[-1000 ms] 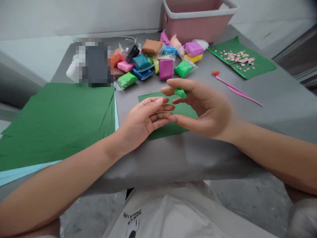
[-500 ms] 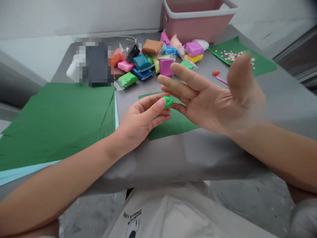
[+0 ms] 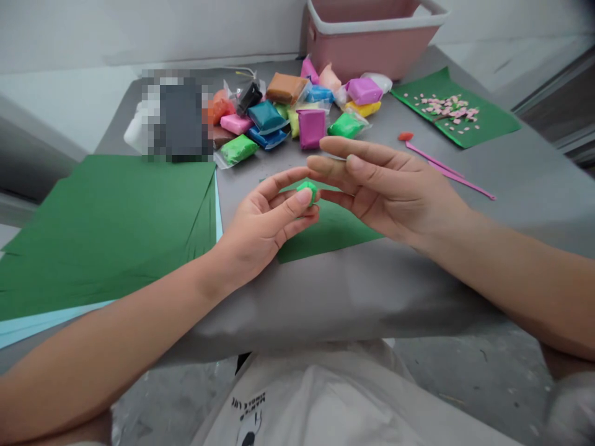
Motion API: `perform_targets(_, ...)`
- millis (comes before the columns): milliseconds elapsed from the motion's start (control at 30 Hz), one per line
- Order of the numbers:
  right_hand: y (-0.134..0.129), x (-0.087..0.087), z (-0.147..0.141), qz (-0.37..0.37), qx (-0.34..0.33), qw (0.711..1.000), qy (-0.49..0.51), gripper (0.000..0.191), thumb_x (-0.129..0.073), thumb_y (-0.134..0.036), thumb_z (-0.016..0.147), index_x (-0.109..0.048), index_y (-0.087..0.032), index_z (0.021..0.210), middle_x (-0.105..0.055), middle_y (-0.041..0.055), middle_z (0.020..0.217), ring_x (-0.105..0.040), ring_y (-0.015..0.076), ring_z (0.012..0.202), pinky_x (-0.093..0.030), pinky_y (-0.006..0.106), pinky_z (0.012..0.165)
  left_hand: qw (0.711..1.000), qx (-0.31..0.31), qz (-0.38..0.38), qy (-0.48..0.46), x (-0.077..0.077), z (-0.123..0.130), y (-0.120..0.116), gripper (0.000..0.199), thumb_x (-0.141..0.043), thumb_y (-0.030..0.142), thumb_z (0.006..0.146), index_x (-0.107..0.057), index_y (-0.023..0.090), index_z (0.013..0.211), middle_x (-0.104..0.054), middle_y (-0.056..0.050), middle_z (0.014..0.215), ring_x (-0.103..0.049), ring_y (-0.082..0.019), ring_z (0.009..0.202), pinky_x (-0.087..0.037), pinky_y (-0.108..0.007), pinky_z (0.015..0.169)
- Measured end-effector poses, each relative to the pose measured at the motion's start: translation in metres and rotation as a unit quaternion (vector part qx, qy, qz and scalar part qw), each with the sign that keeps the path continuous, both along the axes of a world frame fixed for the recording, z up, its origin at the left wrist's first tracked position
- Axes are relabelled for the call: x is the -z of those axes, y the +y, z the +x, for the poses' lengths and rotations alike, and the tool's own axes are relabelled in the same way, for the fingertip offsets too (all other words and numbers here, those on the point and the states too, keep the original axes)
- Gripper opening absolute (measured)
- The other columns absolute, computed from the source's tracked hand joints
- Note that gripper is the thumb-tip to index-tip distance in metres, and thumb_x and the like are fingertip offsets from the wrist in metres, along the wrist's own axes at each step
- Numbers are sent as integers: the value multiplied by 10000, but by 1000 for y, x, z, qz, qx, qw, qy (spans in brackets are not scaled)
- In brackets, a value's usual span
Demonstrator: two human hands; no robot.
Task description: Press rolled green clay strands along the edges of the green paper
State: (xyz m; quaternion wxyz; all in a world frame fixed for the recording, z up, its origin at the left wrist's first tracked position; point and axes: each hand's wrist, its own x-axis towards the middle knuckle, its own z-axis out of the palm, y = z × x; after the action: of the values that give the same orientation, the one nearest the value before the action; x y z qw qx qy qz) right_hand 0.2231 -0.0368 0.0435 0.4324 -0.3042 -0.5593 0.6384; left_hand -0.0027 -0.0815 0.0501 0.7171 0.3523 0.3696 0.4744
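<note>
My left hand [image 3: 267, 217] pinches a small lump of bright green clay [image 3: 307, 192] between thumb and fingers. Close on its right, my right hand [image 3: 390, 186] has its fingers stretched out toward the lump, and nothing shows in it. The thumb of that hand lies near its index finger. Under both hands is a sheet of green paper [image 3: 330, 232], partly covered by them.
Packets of coloured clay [image 3: 267, 116] lie in a pile at the back, before a pink bin [image 3: 372, 52]. Green sheets [image 3: 116, 223] cover the left side. Pink sticks [image 3: 460, 174] and a green sheet with pink bits [image 3: 493, 118] are at the right.
My right thumb has swung down and left toward the fingers, uncovering the pink sticks and the decorated sheet. The green lump has shifted slightly left and turned in my left fingers.
</note>
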Motion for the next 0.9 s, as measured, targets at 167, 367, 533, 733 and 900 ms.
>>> perform_targets(167, 3, 5, 1, -3, 39, 999, -2, 335, -1036, -437, 897, -892, -361, 1189, -918, -44, 1248, -858, 261, 1348, -705, 489, 1243, 1000, -12, 2, 9, 0, 0, 1, 163, -975, 247, 970, -893, 254, 1111, -856, 25, 1038, -806, -106, 966, -654, -240, 1026)
perform_targets(367, 8, 8, 2, -31, 70, 996, 37, 357, -1129, -335, 774, -906, -331, 1053, -925, -61, 1137, -899, 190, 1184, -748, 332, 1145, 998, -50, 0, 24, -3, 3, -1, 59, -853, 283, 1079, -897, 244, 1086, -835, 10, 1004, -824, -126, 1019, -651, -269, 1095)
perform_targets(533, 9, 9, 4, -55, 68, 996, 12, 230, -972, -287, 977, -902, -305, 1195, -923, -14, 1198, -911, 189, 1133, -775, 311, 1075, 999, -39, 25, 26, 0, 1, 0, 120, -967, 288, 988, -878, 258, 1063, -856, 15, 1068, -850, -146, 1080, -649, -299, 1140)
perform_targets(733, 13, 10, 6, 8, 71, 997, -8, 198, -918, -236, 1021, -885, -287, 1210, -899, 35, 1349, -869, 253, 1337, -744, 379, 1186, 999, -38, 14, 24, 0, 0, 0, 286, -941, 152, 958, -827, 266, 1193, -895, 11, 1166, -869, -177, 1234, -639, -311, 1205)
perform_targets(900, 11, 8, 6, 5, 34, 999, 9, 305, -997, -259, 929, -898, -353, 1202, -907, -28, 1313, -884, 238, 1293, -771, 367, 1133, 999, -46, 14, 11, -1, 1, -1, 192, -885, 108, 990, -851, 243, 1121, -901, 8, 1170, -875, -168, 1194, -663, -292, 1147)
